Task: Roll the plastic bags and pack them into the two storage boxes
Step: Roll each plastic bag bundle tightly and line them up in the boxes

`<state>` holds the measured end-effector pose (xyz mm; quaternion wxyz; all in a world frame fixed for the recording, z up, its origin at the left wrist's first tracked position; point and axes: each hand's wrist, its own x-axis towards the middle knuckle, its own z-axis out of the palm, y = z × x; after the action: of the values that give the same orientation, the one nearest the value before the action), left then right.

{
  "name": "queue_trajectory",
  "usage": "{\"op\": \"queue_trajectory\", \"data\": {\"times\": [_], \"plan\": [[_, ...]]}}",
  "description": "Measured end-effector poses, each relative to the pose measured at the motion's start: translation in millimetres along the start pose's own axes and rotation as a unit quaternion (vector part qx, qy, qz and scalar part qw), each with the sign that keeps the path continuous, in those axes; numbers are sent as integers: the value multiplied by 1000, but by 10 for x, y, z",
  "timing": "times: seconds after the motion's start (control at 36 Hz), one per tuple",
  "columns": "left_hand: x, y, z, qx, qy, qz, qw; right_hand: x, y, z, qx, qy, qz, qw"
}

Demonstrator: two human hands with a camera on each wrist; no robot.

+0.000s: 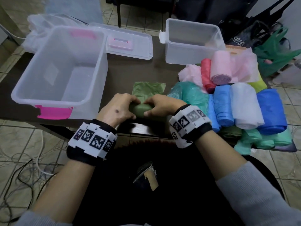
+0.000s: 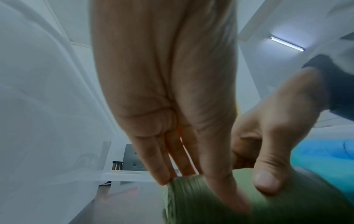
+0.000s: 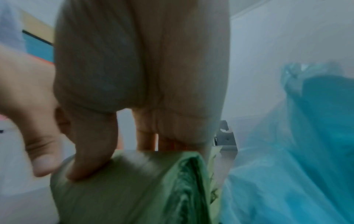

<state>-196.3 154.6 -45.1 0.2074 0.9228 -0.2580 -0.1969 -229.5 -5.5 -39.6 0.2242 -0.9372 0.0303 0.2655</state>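
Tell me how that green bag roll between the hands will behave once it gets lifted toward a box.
The green roll is thin crinkled plastic, so it is probably light and squashy. Its flat tail is not yet wound in, so it may unroll if the left hand and right hand loosen. Being round, it could roll on the table.

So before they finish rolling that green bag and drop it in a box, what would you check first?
1. Both hands on the green bag: ok, left hand and right hand grip the roll.
2. Bag fully rolled: not ok, a flat tail lies beyond the hands.
3. Large box open with room: ok.
4. Small box open: ok.
5. Roll ends even: cannot tell, the wrist views are blurred.
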Motion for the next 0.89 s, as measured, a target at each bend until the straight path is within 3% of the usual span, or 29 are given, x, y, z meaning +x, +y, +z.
{"op": "queue_trajectory", "data": {"times": [0.19, 0.33, 0.44, 0.58, 0.75, 0.89], "plan": [[88, 46, 19, -9, -7, -8, 1000, 66, 20, -65, 11, 19, 37, 999], [182, 39, 4, -19, -38, -32, 999, 16, -21, 154, -26, 198, -18, 980], [222, 4, -15, -24, -60, -51, 997, -76, -76, 392, -105, 262, -48, 958], [225, -42, -43, -44, -95, -58, 993, -88, -4, 529, -80, 244, -63, 964], [178, 1, 33, -40, 72, -13, 997, 48, 18, 309, -55, 181, -48, 981], [130, -15, 77, -35, 53, 3, 998, 56, 3, 80, -1, 108, -29, 994]]}}
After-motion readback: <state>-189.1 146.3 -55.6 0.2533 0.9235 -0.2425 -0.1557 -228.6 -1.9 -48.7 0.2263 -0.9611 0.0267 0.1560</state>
